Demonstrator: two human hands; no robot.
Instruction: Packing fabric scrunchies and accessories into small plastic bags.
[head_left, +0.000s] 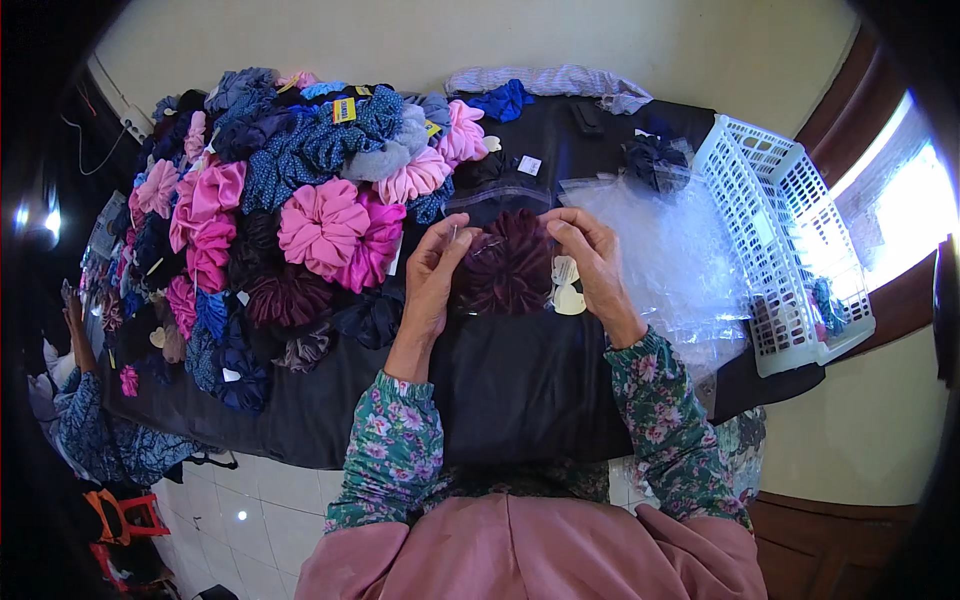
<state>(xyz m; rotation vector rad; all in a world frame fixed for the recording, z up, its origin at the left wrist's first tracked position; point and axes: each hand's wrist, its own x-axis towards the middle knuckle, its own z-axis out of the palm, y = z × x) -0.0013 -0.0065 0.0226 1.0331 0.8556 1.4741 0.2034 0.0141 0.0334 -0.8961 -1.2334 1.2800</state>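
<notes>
A dark maroon scrunchie (511, 266) lies between my two hands, apparently inside a clear plastic bag, its shiny film showing along the lower edge. My left hand (435, 274) pinches the film at the left between thumb and fingers. At the upper right, my right hand (589, 251) grips the bag's edge with thumb and forefinger. Pale paper tags (568, 289) hang just below the right fingers; one is rounded like a heart. Beyond the hands, a clear plastic strip (499, 195) crosses the black table cover; whether it belongs to the same bag I cannot tell.
A heap of scrunchies (322, 232) in pink, blue and dark colours covers the left side. Flat clear bags (675, 255) are piled at right, beside a white plastic basket (780, 240). A dark scrunchie (656, 161) sits on the bags. At far left is another person's hand (73, 307).
</notes>
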